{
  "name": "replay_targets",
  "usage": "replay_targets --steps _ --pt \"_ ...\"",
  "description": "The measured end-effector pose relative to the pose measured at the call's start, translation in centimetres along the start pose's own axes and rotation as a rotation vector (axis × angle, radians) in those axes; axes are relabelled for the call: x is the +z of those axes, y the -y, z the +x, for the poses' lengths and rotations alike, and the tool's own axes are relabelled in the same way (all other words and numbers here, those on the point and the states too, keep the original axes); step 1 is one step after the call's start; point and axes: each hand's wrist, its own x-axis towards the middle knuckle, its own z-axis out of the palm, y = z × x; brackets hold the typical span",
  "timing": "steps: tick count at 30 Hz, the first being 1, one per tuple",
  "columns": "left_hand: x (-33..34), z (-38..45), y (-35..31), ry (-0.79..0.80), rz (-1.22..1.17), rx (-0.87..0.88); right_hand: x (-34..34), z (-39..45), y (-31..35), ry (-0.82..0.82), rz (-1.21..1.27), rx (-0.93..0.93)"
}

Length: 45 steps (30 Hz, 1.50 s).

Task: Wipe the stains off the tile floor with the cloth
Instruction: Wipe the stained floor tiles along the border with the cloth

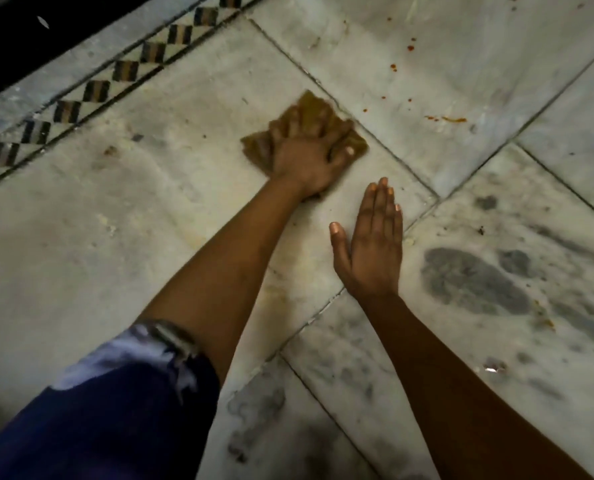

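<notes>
A brown cloth (310, 112) lies bunched on the pale marble tile floor (150, 209), near a grout line. My left hand (309, 157) presses down on the cloth with its fingers curled over it. My right hand (375, 237) rests flat on the floor just right of the left wrist, fingers together, holding nothing. Orange-red stains (453, 119) and small red spots (393, 67) dot the tile beyond the cloth to the right, untouched by it. The cloth's near part is hidden under my left hand.
A patterned border strip (98, 88) of dark and tan squares runs diagonally at the upper left, with a black area (29, 39) beyond it. Dark grey blotches (472, 278) mark the tiles at right. A blue sleeve (108, 410) fills the lower left.
</notes>
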Motion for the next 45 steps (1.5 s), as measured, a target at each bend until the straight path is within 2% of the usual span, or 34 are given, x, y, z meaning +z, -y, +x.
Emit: replay_targets --steps 3,5,9,13,16,19,21,24,27,28,31,34,36,39,41,43,45 --pt "1.5 -5.8 0.1 -0.006 0.094 0.219 -0.5 -1.8 -1.4 0.049 -0.04 -0.003" --pt "1.7 -8.8 2.9 -0.026 0.062 0.235 -0.6 -2.6 -2.2 0.091 -0.09 -0.066" --pt "-0.2 -6.2 6.8 0.008 0.023 -0.003 -0.5 -2.5 -2.1 0.093 -0.129 -0.06" --pt "-0.9 -3.2 2.5 0.026 -0.044 -0.14 -0.5 -2.5 -2.3 0.11 -0.152 -0.076" --pt "1.0 -7.5 -0.1 0.016 0.043 0.003 -0.7 -2.5 -2.2 0.128 -0.145 -0.074" --pt "2.3 -13.2 2.3 -0.013 0.086 0.16 -0.7 -2.6 -2.2 0.113 -0.147 -0.081" --pt "2.0 -15.0 5.7 -0.02 0.09 0.099 -0.6 -2.6 -2.2 0.121 -0.145 -0.085" --pt "1.1 -13.2 8.9 -0.028 0.038 -0.104 -0.6 -2.6 -2.2 0.114 -0.145 -0.073" --pt "0.5 -10.2 6.7 -0.029 -0.057 -0.301 -0.6 -2.6 -2.2 0.12 -0.159 -0.071" --pt "0.8 -10.0 5.3 -0.017 -0.053 -0.31 -0.6 -2.6 -2.2 0.126 -0.161 -0.07" --pt "2.5 -13.2 1.4 -0.025 0.052 -0.087 -0.7 -2.5 -2.1 0.125 -0.15 -0.082" --pt "3.0 -17.8 2.7 0.021 0.077 0.12 -0.7 -2.6 -2.2 0.128 -0.165 -0.086" --pt "2.3 -19.0 6.2 0.018 0.045 0.031 -0.7 -2.6 -2.3 0.124 -0.163 -0.088" --pt "0.8 -17.1 11.1 -0.03 -0.022 -0.282 -0.8 -2.7 -2.0 0.149 -0.128 -0.089" --pt "-0.2 -14.4 11.9 -0.037 -0.102 -0.431 -0.9 -3.4 -1.2 0.197 -0.117 -0.154" --pt "-0.3 -13.0 10.5 -0.045 -0.114 -0.434 -0.5 -4.2 0.1 0.225 -0.109 -0.269" --pt "0.8 -14.3 8.3 -0.044 -0.08 -0.336 0.1 -5.1 1.4 0.249 -0.099 -0.329"
